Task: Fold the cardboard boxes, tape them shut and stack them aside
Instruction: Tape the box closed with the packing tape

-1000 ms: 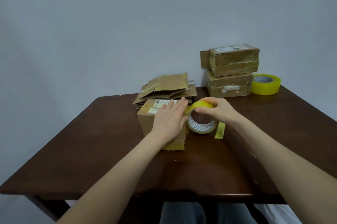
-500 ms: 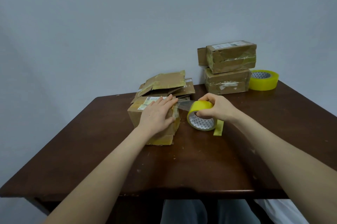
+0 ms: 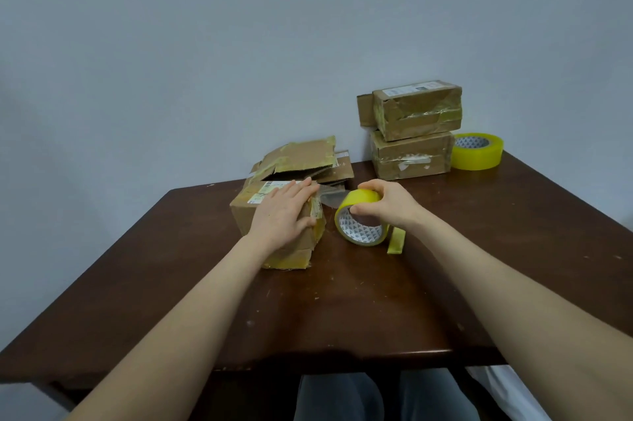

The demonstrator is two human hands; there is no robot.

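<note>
Both hands meet mid-table: the left hand lies flat, fingers straight, on the small brown cardboard box, and the right hand grips a yellow roll of packing tape just right of it, with a clear strip stretched between box and roll. Farther back on the dark brown wooden table lie flattened cardboard pieces. At the far right, two taped boxes are stacked, with another yellow roll beside them.

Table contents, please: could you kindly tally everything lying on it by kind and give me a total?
Assembled cardboard boxes: 3 (one under the left hand, two stacked)
Yellow tape rolls: 2 (one in the right hand, one behind)
Loose yellow strip: 1
Pile of flattened cardboard: 1, sheets uncountable
Total: 7
</note>
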